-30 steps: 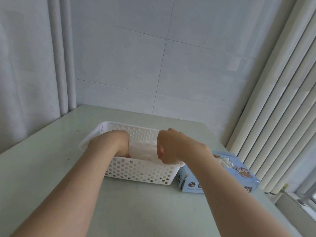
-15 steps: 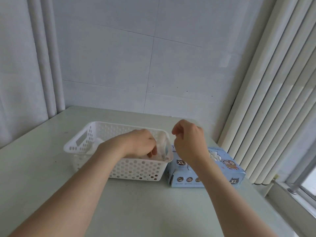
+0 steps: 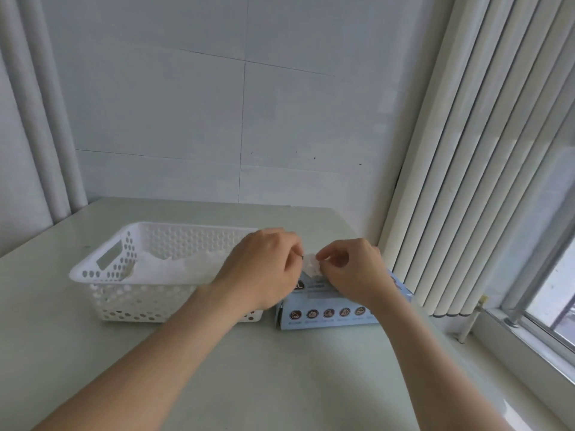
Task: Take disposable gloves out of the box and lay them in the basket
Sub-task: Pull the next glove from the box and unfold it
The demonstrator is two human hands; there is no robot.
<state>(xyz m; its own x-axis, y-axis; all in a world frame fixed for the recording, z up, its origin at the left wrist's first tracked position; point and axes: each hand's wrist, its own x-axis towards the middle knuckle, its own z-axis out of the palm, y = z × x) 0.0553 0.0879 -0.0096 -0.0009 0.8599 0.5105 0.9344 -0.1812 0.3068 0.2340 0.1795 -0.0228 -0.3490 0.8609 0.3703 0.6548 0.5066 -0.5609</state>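
A white perforated basket (image 3: 109,287) stands on the pale table, with several white gloves (image 3: 174,269) lying inside. To its right sits a light blue glove box (image 3: 326,309). A white glove (image 3: 312,266) sticks up from the top of the box. My right hand (image 3: 354,269) pinches this glove from the right. My left hand (image 3: 264,269) hovers over the basket's right end, and its fingertips meet the same glove from the left. My hands hide most of the box top.
The pale green table (image 3: 280,384) meets a white wall at the back. Vertical white blinds (image 3: 466,150) hang at the right, above a window sill (image 3: 529,353). White curtain folds (image 3: 37,135) hang at the left.
Both hands have left the basket and moved right to the box. My right hand reached the box top first and the left one followed; both now hold a glove emerging from it.
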